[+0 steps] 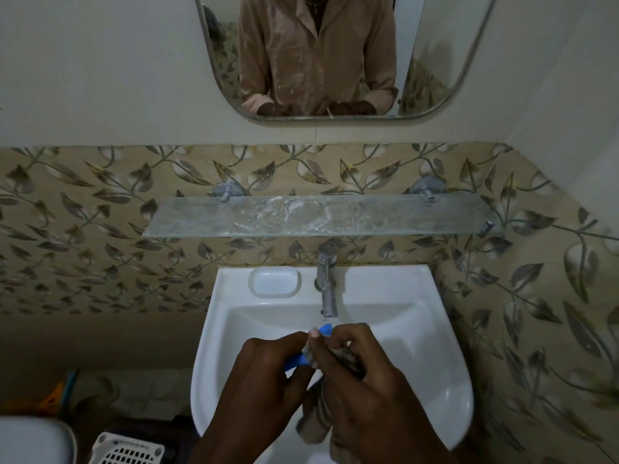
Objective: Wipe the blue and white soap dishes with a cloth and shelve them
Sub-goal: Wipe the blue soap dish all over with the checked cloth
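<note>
Low in the frame's centre, over the sink, the blue soap dish is gripped by the left hand, fingers curled round it. The cloth is pinched against it by the right hand. The white soap dish is seen on the sink's rim, below the glass shelf.

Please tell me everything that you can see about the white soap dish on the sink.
The white soap dish is a rounded rectangle that looks like smooth plastic, with a raised rim around a shallow tray. It holds no soap that I can see. It lies flat and upright on the back ledge of the white sink, just left of the metal tap and below the glass shelf. It touches only the ledge. Neither hand is near it. I cannot tell whether it is wet or dirty.
</note>
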`<state>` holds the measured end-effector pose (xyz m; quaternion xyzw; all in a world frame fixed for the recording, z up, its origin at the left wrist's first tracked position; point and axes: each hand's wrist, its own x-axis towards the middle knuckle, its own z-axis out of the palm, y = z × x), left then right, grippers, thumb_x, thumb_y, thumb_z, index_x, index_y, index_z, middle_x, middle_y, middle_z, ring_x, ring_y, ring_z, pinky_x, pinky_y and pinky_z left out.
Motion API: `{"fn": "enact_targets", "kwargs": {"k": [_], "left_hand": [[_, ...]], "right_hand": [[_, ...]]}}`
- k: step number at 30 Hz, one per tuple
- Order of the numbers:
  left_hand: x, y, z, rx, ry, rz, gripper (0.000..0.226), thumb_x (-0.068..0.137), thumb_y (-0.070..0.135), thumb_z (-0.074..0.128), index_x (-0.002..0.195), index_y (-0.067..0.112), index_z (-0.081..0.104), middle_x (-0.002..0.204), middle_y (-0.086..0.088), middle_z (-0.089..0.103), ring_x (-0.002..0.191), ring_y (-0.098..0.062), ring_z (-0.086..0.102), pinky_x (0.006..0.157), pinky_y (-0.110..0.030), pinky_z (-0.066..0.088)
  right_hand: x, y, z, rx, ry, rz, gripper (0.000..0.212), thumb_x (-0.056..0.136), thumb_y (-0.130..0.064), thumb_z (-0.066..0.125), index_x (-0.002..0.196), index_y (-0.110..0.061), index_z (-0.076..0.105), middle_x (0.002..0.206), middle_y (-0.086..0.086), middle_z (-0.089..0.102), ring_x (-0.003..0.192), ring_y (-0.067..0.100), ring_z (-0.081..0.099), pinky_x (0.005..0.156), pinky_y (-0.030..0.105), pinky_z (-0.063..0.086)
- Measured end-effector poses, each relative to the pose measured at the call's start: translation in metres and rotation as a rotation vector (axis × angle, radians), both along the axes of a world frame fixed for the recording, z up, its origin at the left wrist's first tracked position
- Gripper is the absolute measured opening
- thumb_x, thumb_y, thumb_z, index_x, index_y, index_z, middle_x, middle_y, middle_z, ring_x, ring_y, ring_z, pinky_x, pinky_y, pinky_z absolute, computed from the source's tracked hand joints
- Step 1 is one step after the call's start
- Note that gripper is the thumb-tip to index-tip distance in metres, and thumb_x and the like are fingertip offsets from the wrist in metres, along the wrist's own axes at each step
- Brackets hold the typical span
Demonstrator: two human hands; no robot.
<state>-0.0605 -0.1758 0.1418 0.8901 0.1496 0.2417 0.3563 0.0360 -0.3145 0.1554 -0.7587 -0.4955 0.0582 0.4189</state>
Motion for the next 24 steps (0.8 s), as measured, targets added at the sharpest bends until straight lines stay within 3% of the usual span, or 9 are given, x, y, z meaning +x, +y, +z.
{"fn": "enact_targets", "kwargs": {"k": [2,5,10,13,15,17,19,21,24], "left_hand": [[-0.002,0.000,0.000,-0.004,-0.050,-0.010,0.023,0.089,0.030,0.066,0.109,0.039,0.067,0.077,0.009,0.072,0.057,-0.017,0.062,0.055,-0.028,0.053],[-0.006,-0.003,0.000,-0.040,-0.119,0.017,0.022,0.085,0.031,0.073,0.107,0.035,0.072,0.078,0.009,0.071,0.060,-0.016,0.063,0.053,-0.026,0.053],[-0.012,-0.010,0.002,-0.098,-0.230,0.023,0.024,0.084,0.040,0.077,0.104,0.026,0.075,0.070,0.007,0.072,0.054,-0.021,0.063,0.049,-0.029,0.051],[-0.009,-0.017,0.005,-0.133,-0.362,0.047,0.030,0.072,0.017,0.084,0.099,0.023,0.074,0.081,0.027,0.073,0.059,0.003,0.067,0.051,-0.013,0.050],[-0.008,-0.022,0.003,-0.143,-0.391,0.071,0.035,0.065,0.005,0.084,0.097,0.020,0.077,0.086,0.029,0.075,0.062,0.013,0.064,0.054,-0.007,0.047],[-0.007,-0.023,0.000,-0.153,-0.386,0.055,0.032,0.067,0.001,0.085,0.099,0.004,0.081,0.090,0.006,0.077,0.067,0.020,0.059,0.059,-0.004,0.045],[-0.007,-0.022,0.000,-0.196,-0.379,0.028,0.026,0.070,-0.001,0.087,0.093,-0.009,0.078,0.069,-0.008,0.073,0.061,0.021,0.054,0.060,-0.003,0.043],[-0.006,-0.022,0.004,-0.207,-0.395,0.019,0.025,0.072,0.006,0.084,0.082,-0.015,0.074,0.058,0.003,0.067,0.060,0.021,0.054,0.062,0.000,0.042],[-0.007,-0.021,0.007,-0.182,-0.388,0.023,0.032,0.073,0.016,0.086,0.082,-0.013,0.075,0.066,0.022,0.062,0.066,0.026,0.052,0.063,0.002,0.040]], "right_hand": [[0.007,0.000,0.005,-0.009,-0.065,0.002,0.033,0.093,-0.039,0.063,0.121,-0.022,0.068,0.100,-0.008,0.059,0.073,0.005,0.059,0.067,0.015,0.052],[0.018,-0.003,-0.003,0.000,-0.081,-0.078,0.055,0.078,0.007,0.076,0.128,-0.012,0.066,0.104,-0.001,0.053,0.073,0.001,0.054,0.068,0.007,0.045],[0.019,-0.004,-0.013,0.128,0.101,-0.147,0.040,0.084,0.003,0.069,0.119,-0.016,0.071,0.098,-0.003,0.057,0.076,0.007,0.063,0.066,0.020,0.053],[0.016,-0.003,-0.015,0.143,0.376,-0.093,0.028,0.084,0.006,0.070,0.100,-0.016,0.076,0.095,0.002,0.064,0.084,0.009,0.069,0.069,0.018,0.055],[0.011,-0.001,-0.011,0.146,0.493,-0.048,0.032,0.085,0.008,0.068,0.096,-0.021,0.077,0.094,0.002,0.067,0.087,0.010,0.070,0.070,0.018,0.056],[0.013,-0.001,-0.008,0.169,0.495,-0.066,0.036,0.085,0.009,0.069,0.095,-0.025,0.077,0.091,-0.004,0.068,0.085,0.007,0.070,0.067,0.013,0.053],[0.017,-0.003,-0.004,0.191,0.438,-0.091,0.035,0.085,0.007,0.069,0.094,-0.026,0.076,0.092,-0.006,0.066,0.086,0.008,0.069,0.068,0.012,0.052],[0.018,-0.005,-0.001,0.171,0.328,-0.113,0.033,0.082,0.000,0.069,0.097,-0.028,0.074,0.095,-0.008,0.062,0.087,0.010,0.068,0.068,0.016,0.054],[0.019,-0.009,0.002,0.165,0.172,-0.135,0.039,0.079,-0.003,0.068,0.111,-0.025,0.072,0.098,-0.010,0.060,0.086,0.009,0.066,0.071,0.017,0.054]]}}
